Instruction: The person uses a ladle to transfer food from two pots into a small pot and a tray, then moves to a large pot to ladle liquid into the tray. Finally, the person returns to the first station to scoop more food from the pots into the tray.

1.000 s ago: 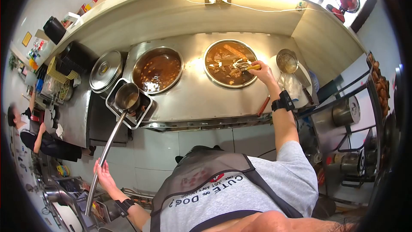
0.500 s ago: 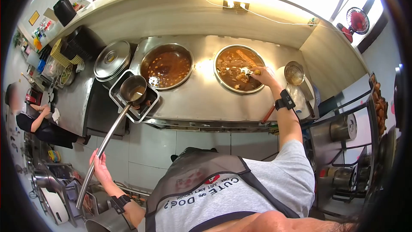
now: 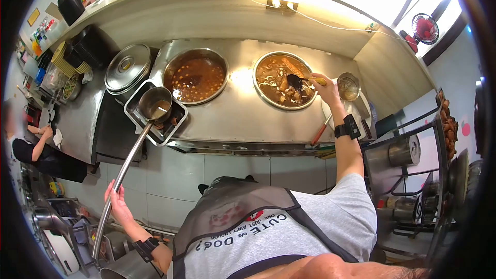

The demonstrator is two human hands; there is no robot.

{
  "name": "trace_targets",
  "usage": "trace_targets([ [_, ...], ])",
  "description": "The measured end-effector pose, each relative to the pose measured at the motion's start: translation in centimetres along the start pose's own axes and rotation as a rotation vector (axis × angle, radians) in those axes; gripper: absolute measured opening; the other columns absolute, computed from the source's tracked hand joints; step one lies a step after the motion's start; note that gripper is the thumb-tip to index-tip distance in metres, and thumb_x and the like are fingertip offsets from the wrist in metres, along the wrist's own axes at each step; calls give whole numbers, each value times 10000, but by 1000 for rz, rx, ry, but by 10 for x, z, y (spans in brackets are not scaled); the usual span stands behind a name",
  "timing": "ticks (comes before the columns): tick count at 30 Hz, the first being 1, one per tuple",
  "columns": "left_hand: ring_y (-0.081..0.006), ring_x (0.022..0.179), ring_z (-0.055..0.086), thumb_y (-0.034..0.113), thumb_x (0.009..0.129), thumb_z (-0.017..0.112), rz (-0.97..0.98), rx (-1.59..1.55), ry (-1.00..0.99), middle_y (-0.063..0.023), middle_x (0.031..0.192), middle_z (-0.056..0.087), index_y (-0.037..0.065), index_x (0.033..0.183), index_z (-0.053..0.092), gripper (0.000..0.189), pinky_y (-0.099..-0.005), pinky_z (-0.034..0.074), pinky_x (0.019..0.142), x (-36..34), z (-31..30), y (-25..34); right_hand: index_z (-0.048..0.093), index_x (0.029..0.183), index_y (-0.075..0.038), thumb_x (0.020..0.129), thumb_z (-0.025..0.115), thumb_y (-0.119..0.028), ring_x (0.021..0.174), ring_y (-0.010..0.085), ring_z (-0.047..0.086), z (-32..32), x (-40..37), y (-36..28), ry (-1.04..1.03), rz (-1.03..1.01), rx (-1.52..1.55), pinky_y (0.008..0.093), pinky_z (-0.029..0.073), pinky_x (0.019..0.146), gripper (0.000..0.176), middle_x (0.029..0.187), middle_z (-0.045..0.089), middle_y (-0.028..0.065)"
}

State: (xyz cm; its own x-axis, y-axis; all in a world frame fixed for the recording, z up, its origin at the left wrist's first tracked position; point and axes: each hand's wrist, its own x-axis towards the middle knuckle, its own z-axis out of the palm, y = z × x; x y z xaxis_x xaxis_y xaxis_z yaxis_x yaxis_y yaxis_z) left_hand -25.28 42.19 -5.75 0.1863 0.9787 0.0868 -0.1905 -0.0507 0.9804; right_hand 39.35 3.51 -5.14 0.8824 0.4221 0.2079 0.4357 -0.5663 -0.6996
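Note:
My left hand [image 3: 119, 204] is closed round the long metal handle of a ladle [image 3: 155, 103], whose bowl rests over a rectangular metal tray [image 3: 179, 132]. In my right hand [image 3: 327, 91] is a dark spoon [image 3: 295, 81] with a yellowish handle, its bowl over the right pot [image 3: 256, 84] of brown stew with chunks. The left pot [image 3: 225, 81] holds reddish-brown broth with small pale round pieces. Just right of my right hand lies a strainer ladle [image 3: 349, 87].
A lidded pot [image 3: 127, 67] and stacked dark containers [image 3: 93, 44] stand at the left. Another person [image 3: 39, 150] works at the far-left counter. A metal rack [image 3: 405, 175] with pots is at the right. A red-handled utensil [image 3: 321, 130] lies near the counter's front edge.
My right hand has lifted slightly, and the dark spoon's bowl now shows above the stew. The whole view has shifted a little. My left hand keeps its hold on the ladle handle.

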Motion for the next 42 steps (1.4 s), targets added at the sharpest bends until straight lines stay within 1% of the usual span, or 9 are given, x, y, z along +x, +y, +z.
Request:
trace_targets([
  [6,-222,1075,568,143,937,509,1,1,2,-195,1234,539,-43,1170,513,298,-290,481,917,-2,1,1,677,1082,-130,828,691,-207,667,103,638,2,-12,1,68,11,171,252,510,652,265,755,685,92],
  [14,-230,1080,571,144,940,507,-4,7,7,-194,1239,539,-26,1177,515,292,-294,480,916,-7,3,2,675,1031,-71,769,712,-48,739,208,665,-5,-44,-38,458,-513,-33,280,518,678,265,860,684,130],
  [27,-258,1047,595,129,932,512,7,-12,41,-207,1242,537,-33,1191,500,306,-310,493,903,-8,1,-1,646,1043,-55,750,708,0,792,249,664,31,-54,-25,376,-598,-11,320,526,698,304,904,672,141],
  [33,-267,988,619,82,898,542,15,-59,38,-238,1209,547,-39,1129,532,261,-308,535,842,-9,8,2,653,1062,-60,785,687,-18,748,206,663,49,-51,-17,397,-559,-72,285,526,681,283,902,678,132],
  [36,-261,980,620,79,892,545,10,-52,44,-254,1208,541,-39,1119,529,257,-305,536,838,-7,7,1,638,1093,-13,863,614,-38,662,112,633,58,-53,-16,471,-207,227,240,525,589,233,807,669,96],
  [37,-259,977,620,78,890,546,13,-60,41,-259,1207,539,-39,1117,527,256,-305,537,837,-6,5,-1,638,1093,-13,863,614,-38,662,112,633,61,-49,-8,467,-208,224,240,525,589,233,807,669,96],
  [39,-260,977,619,67,884,550,18,-69,36,-265,1205,538,-37,1103,522,244,-305,537,837,-3,-1,-6,615,1044,56,860,604,-42,625,145,629,64,-38,-1,617,-20,761,243,539,564,209,752,646,110],
  [41,-266,982,616,53,878,550,-3,-77,40,-263,1206,538,-35,1084,518,226,-306,535,843,-2,-4,-9,591,992,83,859,595,-72,592,173,618,60,-33,2,732,69,812,257,563,549,204,727,630,115],
  [42,-269,1002,607,48,877,553,-13,-85,42,-264,1204,539,-32,1068,517,210,-310,532,850,-2,-5,-9,583,966,81,859,592,-85,587,179,618,59,-29,4,877,259,1011,264,568,543,198,727,631,114],
])
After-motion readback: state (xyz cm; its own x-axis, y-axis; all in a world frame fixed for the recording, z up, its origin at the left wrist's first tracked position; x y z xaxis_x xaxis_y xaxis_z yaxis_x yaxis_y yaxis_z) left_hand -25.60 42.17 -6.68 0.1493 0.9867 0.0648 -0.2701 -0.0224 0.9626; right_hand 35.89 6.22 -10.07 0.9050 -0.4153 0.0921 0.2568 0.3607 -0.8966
